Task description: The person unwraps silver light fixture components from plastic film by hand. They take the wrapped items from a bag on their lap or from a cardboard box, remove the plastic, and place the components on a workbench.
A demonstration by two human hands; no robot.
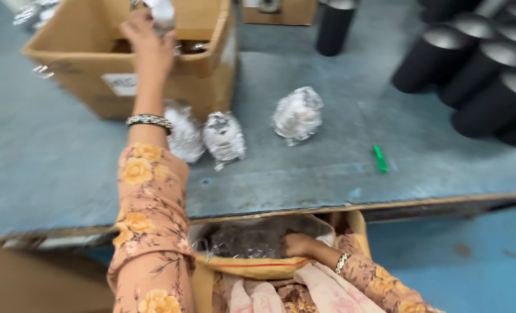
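Head view: left hand (148,40) reaches over a cardboard box (154,75) at the counter's (327,150) far side.
Left fingers: clenched on a plastic-wrapped bundle (163,11), held above the box.
Right hand (298,244): low in a sack (252,240); grip cannot be told.
Risk: bundle may slip or snag the flap, judging by the high, blurred hold.
Bundle: small, whitish, crinkled, shiny.
Nearby: three wrapped bundles (223,136) lie loose; black cylinders (478,69) at right.

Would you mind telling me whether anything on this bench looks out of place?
A green marker lies loose on the table, apart from the wrapped bundles and black cups. Nothing looks spilled or damaged.
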